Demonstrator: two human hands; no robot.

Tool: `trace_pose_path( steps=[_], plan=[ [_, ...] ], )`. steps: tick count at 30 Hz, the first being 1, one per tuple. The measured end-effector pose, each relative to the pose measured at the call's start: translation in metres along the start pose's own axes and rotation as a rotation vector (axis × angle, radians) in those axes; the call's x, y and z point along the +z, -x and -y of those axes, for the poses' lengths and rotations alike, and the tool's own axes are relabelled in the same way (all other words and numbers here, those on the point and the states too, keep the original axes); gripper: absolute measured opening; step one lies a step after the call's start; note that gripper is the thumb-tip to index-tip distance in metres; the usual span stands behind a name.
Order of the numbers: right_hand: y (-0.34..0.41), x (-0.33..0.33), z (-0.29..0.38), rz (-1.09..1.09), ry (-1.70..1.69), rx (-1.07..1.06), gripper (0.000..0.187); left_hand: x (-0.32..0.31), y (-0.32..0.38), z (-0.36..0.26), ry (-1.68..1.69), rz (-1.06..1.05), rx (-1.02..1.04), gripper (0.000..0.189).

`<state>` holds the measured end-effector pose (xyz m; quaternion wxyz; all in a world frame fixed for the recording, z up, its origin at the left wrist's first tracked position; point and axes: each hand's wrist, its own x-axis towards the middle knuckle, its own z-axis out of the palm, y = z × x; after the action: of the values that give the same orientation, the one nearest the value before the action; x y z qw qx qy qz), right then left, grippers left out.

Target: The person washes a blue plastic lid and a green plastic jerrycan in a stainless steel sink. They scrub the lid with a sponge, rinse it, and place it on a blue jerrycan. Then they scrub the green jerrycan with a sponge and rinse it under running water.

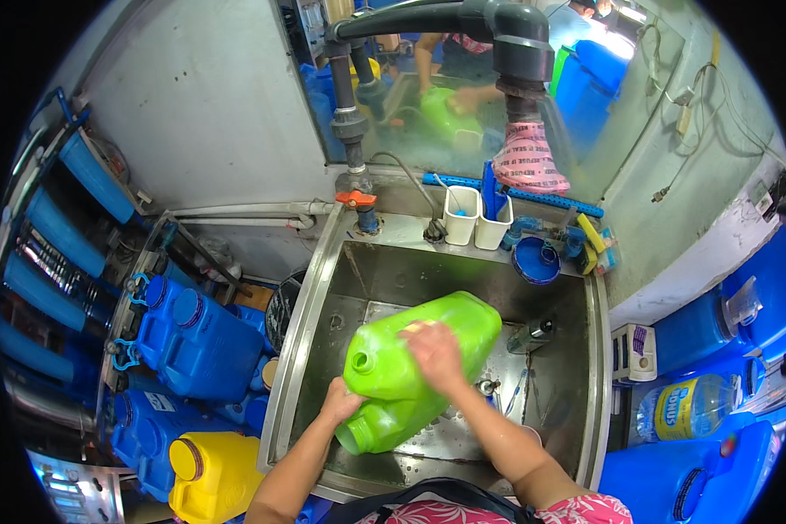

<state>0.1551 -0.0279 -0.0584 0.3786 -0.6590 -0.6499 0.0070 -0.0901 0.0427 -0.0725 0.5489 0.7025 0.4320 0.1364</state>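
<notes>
A bright green plastic jerrycan [426, 354] lies tilted over the stainless steel sink [599, 393], its large mouth uncapped at the lower left and a smaller open spout above it. My left hand [344, 399] grips the jerrycan near its handle, between the two openings. My right hand [432, 354] presses a yellowish sponge or pad [419, 326], mostly hidden under the fingers, on the jerrycan's side. Whitish suds streak the green surface. Inside the sink, a dark-capped bottle [530, 336] stands by the right wall, and a thin blue-and-white brush [516, 392] lies near it.
White containers [462, 216] with brushes and a blue cap [536, 261] are at the sink's back edge. A wrapped pipe outlet [529, 157] hangs above. Blue jerrycans [213, 347] and a yellow one [216, 475] stand left; more blue containers [661, 478] are right.
</notes>
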Motion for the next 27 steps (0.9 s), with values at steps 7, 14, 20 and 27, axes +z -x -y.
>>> trace_pose_path(
  steps=[7, 14, 20, 27],
  plan=[
    [0.012, 0.008, 0.035, -0.146, -0.009, -0.502, 0.027, 0.012, -0.004, -0.008, 0.572, -0.125, -0.164, 0.021],
    [0.010, 0.055, -0.159, -0.513, -0.201, 0.567, 0.023, 0.001, -0.001, -0.003, 0.679, -0.068, -0.249, 0.020],
    [0.105, 0.075, -0.003, -0.093, -0.127, 0.094, 0.025, 0.002, -0.019, -0.003, 0.768, -0.194, -0.423, 0.025],
    [0.118, 0.073, -0.107, -0.143, -0.267, 0.615, 0.035, 0.009, -0.007, -0.001, 0.870, -0.250, -0.540, 0.025]
  ],
)
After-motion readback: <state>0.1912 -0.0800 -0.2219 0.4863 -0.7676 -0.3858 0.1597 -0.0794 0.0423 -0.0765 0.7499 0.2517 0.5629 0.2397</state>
